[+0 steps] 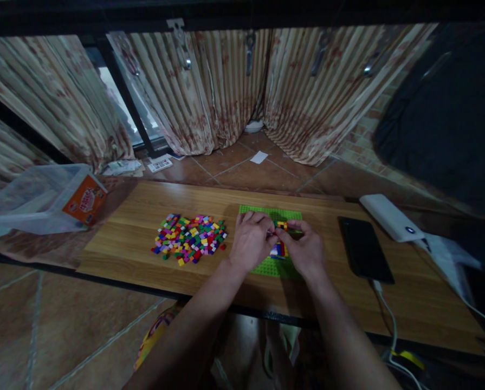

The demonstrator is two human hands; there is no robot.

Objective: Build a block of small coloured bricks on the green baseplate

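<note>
Green baseplate (269, 269), a thin, studded plastic sheet, lies on the smooth, wood-grained table (124, 238). Over it the left hand (251, 238) and right hand (306, 246) curl close together, fingers bent; whether they pinch anything I cannot tell. At its 9 o'clock spread small, angular bricks (190, 238); at 3 o'clock, a flat black phone (366, 249).

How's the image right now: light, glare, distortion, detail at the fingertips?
Head view: dim overall, darkest toward the right edge; window gap comparatively bright; no strong glare on the phone; wide-angle stretching toward the edges; brick pile colours distinct, but detail between the hands too small to make out.
</note>
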